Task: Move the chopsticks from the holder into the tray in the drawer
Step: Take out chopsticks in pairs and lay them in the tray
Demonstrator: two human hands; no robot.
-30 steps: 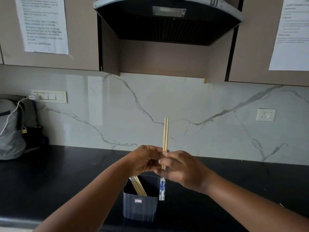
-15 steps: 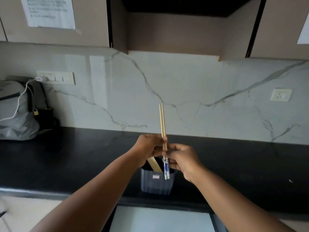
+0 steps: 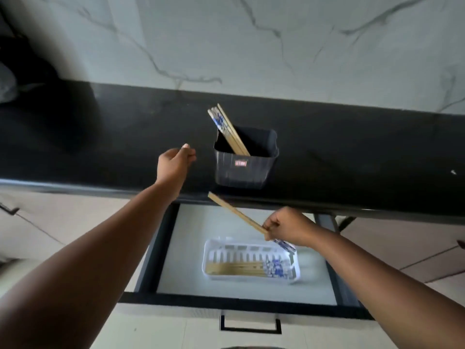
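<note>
Above tray (image 3: 251,278), right hand (image 3: 286,229) pinches chopsticks (image 3: 236,214), seemingly two.

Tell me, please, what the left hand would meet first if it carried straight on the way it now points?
Probably the chopsticks leaning out of the holder: the left hand reaches up and rightward over the countertop toward them, holding nothing. Depth is unclear, so it might touch the holder's rim first.

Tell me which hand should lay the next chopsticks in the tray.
Right. The right hand already grips a chopstick pair just above the white tray; the left hand holds nothing.
</note>
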